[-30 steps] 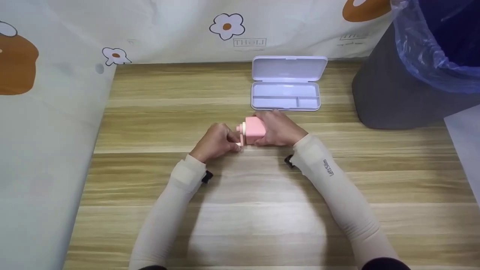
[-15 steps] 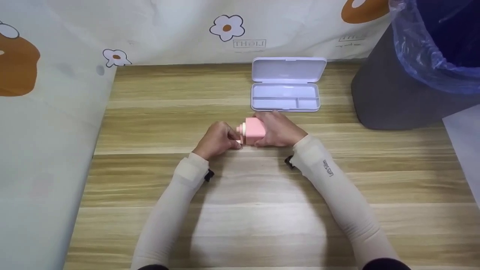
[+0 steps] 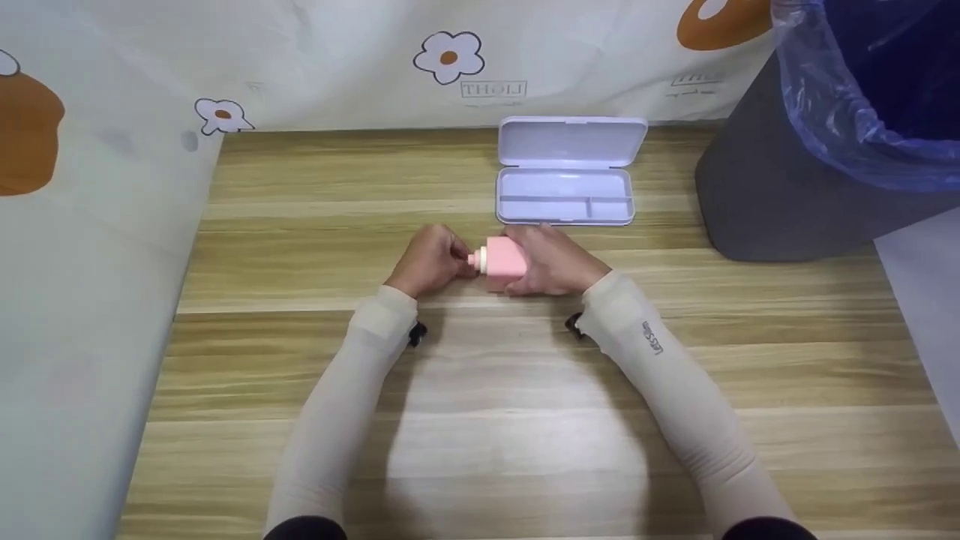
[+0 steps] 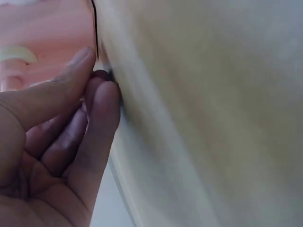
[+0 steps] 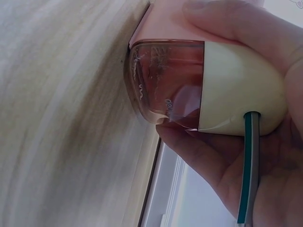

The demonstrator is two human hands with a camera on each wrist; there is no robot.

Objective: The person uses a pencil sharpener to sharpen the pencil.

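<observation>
A pink crank pencil sharpener (image 3: 506, 259) lies on the wooden table, its crank side facing left. My right hand (image 3: 556, 259) grips its body from the right. In the right wrist view, a clear shavings drawer (image 5: 165, 87) and a cream front (image 5: 236, 85) show, with a green and grey pencil (image 5: 250, 170) sticking out of the hole. My left hand (image 3: 433, 259) is at the crank side, thumb and fingertips pinched around the crank handle, which the fingers hide. The sharpener's pink wall (image 4: 52, 33) fills the upper left of the left wrist view.
Behind the sharpener stands an opened lilac pencil case (image 3: 566, 186) with divided compartments. A grey trash bin (image 3: 757, 172) lined with a blue bag is at the right. A patterned cloth (image 3: 337, 67) hangs along the back and left of the table (image 3: 517, 420).
My left hand has moved upward in the head view, from below the crank's hub to level with it, turning the crank. The right hand keeps its hold on the sharpener.
</observation>
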